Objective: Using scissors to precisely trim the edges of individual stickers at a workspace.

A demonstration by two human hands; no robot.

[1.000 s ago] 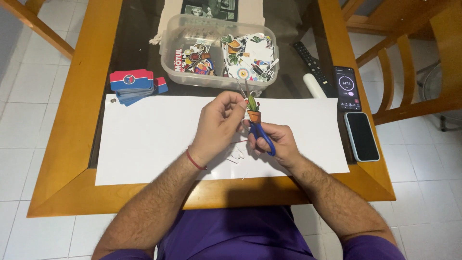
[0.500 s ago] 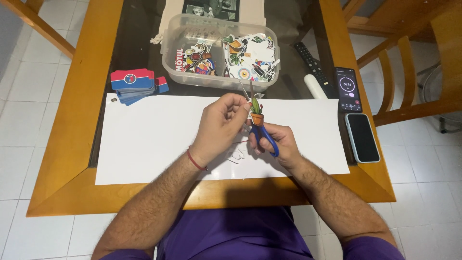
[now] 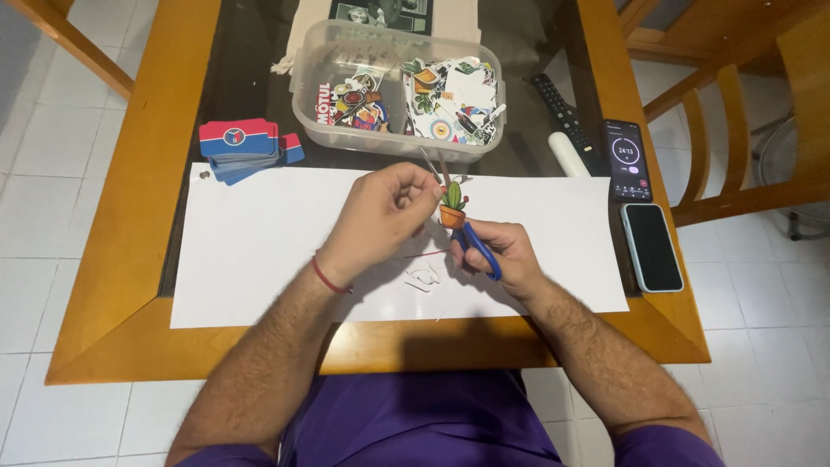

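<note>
Two hands meet over the white sheet (image 3: 259,251): left hand (image 3: 380,220) fingers pinch a cactus sticker (image 3: 452,206). Right hand (image 3: 501,255), at 4 o'clock from it, grips blue scissors (image 3: 480,251), blades apart.

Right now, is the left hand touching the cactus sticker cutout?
Touching. The head view shows the left hand pinching the cactus sticker cutout at its edge with the fingertips, while the right hand works the blue-handled scissors.

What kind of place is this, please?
Probably a home dining room: a wooden table with a glass centre, matching wooden chairs on white floor tiles, and a television remote beside two phones.
</note>
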